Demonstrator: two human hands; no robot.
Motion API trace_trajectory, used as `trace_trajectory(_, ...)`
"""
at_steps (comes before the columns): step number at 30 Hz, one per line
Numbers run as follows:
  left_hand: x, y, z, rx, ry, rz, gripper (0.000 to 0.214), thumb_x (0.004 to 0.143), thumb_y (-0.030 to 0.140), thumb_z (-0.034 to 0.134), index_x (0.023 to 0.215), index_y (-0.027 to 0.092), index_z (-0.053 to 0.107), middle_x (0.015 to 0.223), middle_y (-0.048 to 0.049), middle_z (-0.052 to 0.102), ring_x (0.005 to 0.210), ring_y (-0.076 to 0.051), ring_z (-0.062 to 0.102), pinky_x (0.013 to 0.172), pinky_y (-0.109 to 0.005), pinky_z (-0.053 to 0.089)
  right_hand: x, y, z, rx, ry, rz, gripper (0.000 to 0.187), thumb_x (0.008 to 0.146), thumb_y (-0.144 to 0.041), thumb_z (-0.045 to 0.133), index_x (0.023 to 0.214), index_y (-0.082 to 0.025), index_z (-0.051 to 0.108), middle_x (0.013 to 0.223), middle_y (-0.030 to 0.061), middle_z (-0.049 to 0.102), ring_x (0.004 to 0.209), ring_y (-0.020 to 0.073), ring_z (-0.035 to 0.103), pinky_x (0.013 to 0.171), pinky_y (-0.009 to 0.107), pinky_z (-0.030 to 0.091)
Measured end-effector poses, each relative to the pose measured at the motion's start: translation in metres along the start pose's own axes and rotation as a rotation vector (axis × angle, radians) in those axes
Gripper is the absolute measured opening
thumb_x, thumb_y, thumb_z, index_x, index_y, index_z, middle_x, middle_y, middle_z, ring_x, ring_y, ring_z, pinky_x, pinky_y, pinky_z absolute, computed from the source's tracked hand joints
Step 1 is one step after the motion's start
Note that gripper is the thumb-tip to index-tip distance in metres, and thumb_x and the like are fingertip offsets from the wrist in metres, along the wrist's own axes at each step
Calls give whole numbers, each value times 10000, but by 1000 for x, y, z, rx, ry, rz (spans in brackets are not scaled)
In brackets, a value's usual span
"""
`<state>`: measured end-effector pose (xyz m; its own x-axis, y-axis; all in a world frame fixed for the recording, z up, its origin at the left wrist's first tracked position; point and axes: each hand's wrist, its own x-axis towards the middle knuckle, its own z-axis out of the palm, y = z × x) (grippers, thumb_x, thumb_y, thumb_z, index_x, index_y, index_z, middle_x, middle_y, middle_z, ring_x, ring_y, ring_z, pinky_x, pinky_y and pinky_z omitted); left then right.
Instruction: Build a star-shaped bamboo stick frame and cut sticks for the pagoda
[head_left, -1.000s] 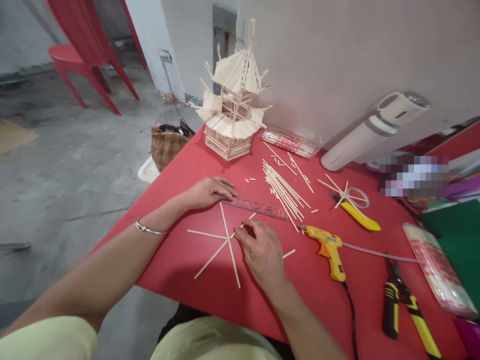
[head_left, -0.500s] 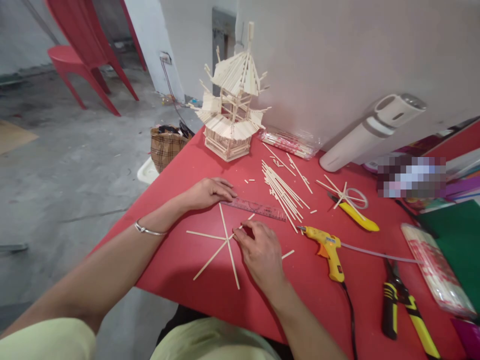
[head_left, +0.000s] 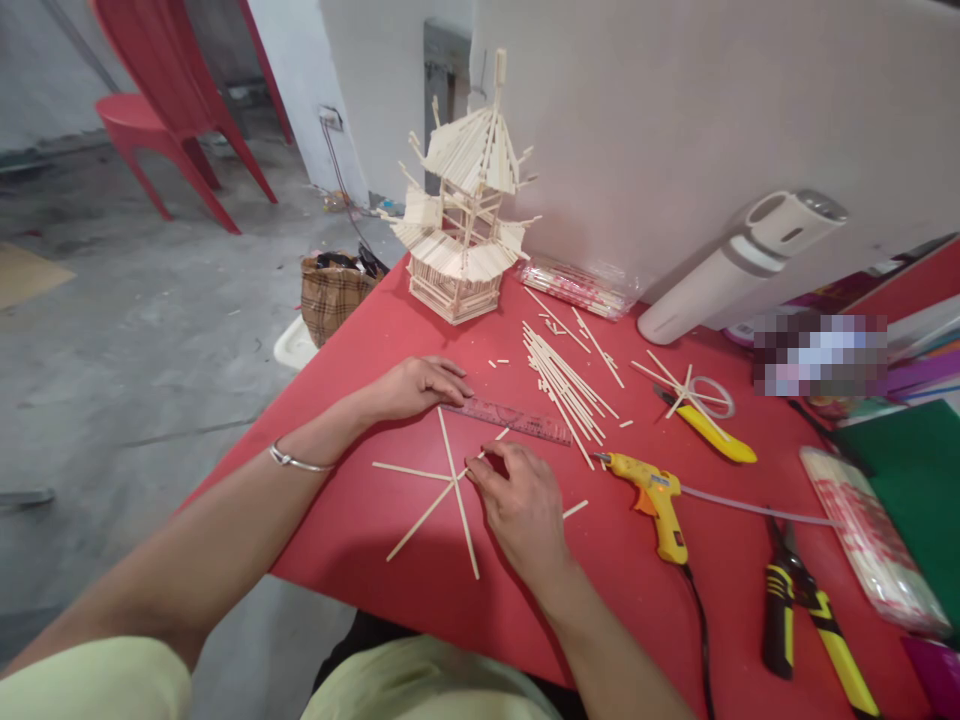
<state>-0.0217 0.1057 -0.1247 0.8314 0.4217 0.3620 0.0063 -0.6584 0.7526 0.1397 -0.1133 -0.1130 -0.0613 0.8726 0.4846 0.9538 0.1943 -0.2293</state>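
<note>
Several thin wooden sticks form a star flat on the red table. My right hand is closed in a pinch on the star's upper-right stick, near the centre. Part of the star's right side is hidden behind this hand; one stick end shows beyond it. Just above the star lies a clear plastic ruler. At the ruler's left end, my left hand holds it with bent fingers, the fingertips on its edge. A loose bundle of sticks lies past the ruler's right end.
A stick-built pagoda model stands at the back. To the right lie a yellow glue gun with its cord, a yellow cutter knife, a smaller stick star, pruning shears and packed sticks. A pale flask leans on the wall.
</note>
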Motion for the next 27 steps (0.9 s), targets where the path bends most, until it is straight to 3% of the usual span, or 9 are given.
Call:
trace_trajectory(11,0,1,-1,40,-8,-20,236,937,174,606,1010,247,819,990,-53,807,1122,-193,690,972,-307,555,1,-1,0,-2,6,-6,182,981,-200,611,1063,-266,760,1056,59,718,979,192,624,848,320,446)
trace_trajectory(27,-1,-1,1,34,12,-6,196,944,244,634,991,254,824,964,-65,806,1092,-200,702,959,-317,565,0,0,-1,5,-8,-2,179,975,-200,621,1073,-264,756,1076,62,714,991,198,624,851,328,458)
